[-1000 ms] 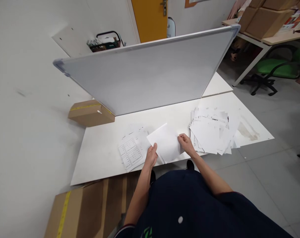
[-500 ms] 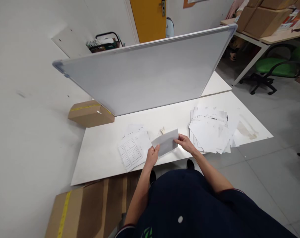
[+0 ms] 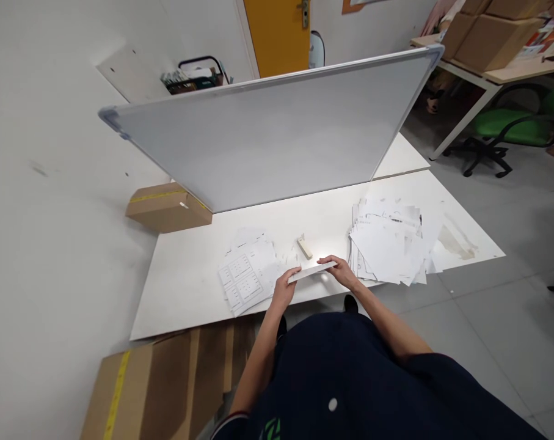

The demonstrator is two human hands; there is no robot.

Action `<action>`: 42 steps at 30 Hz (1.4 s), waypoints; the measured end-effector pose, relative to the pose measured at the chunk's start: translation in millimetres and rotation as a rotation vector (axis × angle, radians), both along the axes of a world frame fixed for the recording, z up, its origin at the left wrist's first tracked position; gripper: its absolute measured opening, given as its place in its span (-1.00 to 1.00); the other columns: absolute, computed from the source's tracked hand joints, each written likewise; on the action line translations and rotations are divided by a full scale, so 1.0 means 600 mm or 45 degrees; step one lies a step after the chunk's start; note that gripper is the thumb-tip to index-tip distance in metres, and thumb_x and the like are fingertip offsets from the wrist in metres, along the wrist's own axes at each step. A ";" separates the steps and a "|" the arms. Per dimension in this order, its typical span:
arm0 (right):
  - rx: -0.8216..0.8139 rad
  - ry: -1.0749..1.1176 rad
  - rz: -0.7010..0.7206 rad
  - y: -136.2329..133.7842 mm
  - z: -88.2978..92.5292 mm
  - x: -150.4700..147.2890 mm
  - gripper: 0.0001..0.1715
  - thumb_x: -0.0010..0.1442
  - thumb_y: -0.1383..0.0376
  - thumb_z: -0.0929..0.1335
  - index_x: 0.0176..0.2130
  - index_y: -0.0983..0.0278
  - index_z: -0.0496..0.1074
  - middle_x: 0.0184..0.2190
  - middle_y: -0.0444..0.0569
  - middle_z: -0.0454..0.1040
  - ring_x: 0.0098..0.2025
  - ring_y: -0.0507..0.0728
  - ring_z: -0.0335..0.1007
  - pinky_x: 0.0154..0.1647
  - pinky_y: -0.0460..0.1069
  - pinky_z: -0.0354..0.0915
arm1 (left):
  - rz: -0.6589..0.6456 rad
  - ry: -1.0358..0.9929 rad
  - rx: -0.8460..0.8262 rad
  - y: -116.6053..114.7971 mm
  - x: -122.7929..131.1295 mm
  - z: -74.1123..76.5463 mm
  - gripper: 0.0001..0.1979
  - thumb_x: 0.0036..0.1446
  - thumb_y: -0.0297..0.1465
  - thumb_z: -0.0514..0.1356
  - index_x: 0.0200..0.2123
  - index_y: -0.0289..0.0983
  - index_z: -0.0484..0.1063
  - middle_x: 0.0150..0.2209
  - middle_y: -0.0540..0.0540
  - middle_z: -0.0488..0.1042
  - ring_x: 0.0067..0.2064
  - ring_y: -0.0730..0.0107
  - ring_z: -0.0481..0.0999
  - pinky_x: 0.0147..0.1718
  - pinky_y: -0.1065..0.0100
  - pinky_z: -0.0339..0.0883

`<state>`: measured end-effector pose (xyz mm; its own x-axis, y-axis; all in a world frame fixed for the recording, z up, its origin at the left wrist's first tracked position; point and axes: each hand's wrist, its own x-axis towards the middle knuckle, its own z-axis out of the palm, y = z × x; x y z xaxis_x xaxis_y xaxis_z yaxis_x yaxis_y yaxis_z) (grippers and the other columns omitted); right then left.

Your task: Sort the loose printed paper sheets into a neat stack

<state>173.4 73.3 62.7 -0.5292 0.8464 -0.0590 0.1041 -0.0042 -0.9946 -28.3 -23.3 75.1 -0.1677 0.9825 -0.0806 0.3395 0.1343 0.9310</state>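
Note:
Between my hands is a folded sheet of paper (image 3: 312,271), seen nearly edge-on above the table's front edge. My left hand (image 3: 284,287) grips its left end, and my right hand (image 3: 341,271) pinches the right end. Just beyond the paper, a small cream-coloured block-like object (image 3: 305,248) lies on the white table (image 3: 180,275); its kind is unclear. Left of my left hand rests a group of papers with printed grids (image 3: 244,281). A larger, uneven pile of papers (image 3: 389,244) sits to the right of my right hand.
A whiteboard (image 3: 277,134) stands upright along the table's back. One cardboard box (image 3: 169,208) sits at the back left, and a larger box (image 3: 134,391) is below the front left. At right are a green chair (image 3: 510,125) and a desk with boxes (image 3: 492,40).
The folded paper has tilted from showing its broad face to nearly edge-on, and has dropped slightly. More of the cream-coloured object now shows behind it. Both hands keep their hold.

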 end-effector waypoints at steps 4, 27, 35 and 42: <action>-0.053 -0.081 0.008 0.005 -0.012 -0.005 -0.71 0.03 0.14 0.31 -0.26 0.24 0.42 -0.26 -0.01 0.47 -0.18 0.16 0.37 -0.13 0.07 0.25 | 0.044 -0.020 -0.062 0.009 -0.001 0.008 -0.71 0.10 -0.28 0.00 -0.20 -0.22 0.43 -0.17 -0.08 0.48 -0.10 0.31 0.41 -0.09 0.29 0.23; 0.234 -0.348 0.046 0.008 0.042 0.001 -0.68 0.15 0.16 0.18 -0.21 0.26 0.37 -0.29 -0.04 0.44 -0.25 0.12 0.33 -0.24 -0.03 0.21 | 0.281 -0.340 -0.070 0.015 -0.001 0.011 -0.64 -0.04 -0.23 0.16 -0.20 -0.32 0.39 -0.24 -0.16 0.49 -0.21 0.31 0.45 -0.21 0.30 0.27; 0.908 -1.385 0.396 0.001 0.135 -0.007 -0.74 0.15 0.46 0.15 -0.23 0.26 0.34 -0.37 0.05 0.44 -0.28 0.14 0.31 -0.25 0.00 0.04 | 0.201 0.082 -0.046 -0.004 -0.012 -0.018 -0.68 0.02 -0.36 0.11 -0.10 -0.20 0.34 -0.10 -0.11 0.42 -0.02 0.30 0.35 0.00 0.22 0.14; 0.890 -1.612 0.552 -0.023 0.098 -0.040 -0.77 0.12 0.49 0.18 -0.26 0.26 0.32 -0.35 0.06 0.43 -0.28 0.15 0.32 -0.32 0.00 0.04 | 0.080 0.273 -0.085 -0.003 0.005 -0.076 -0.71 0.03 -0.41 0.09 -0.12 -0.20 0.39 -0.08 -0.11 0.41 -0.02 0.27 0.35 0.00 0.18 0.16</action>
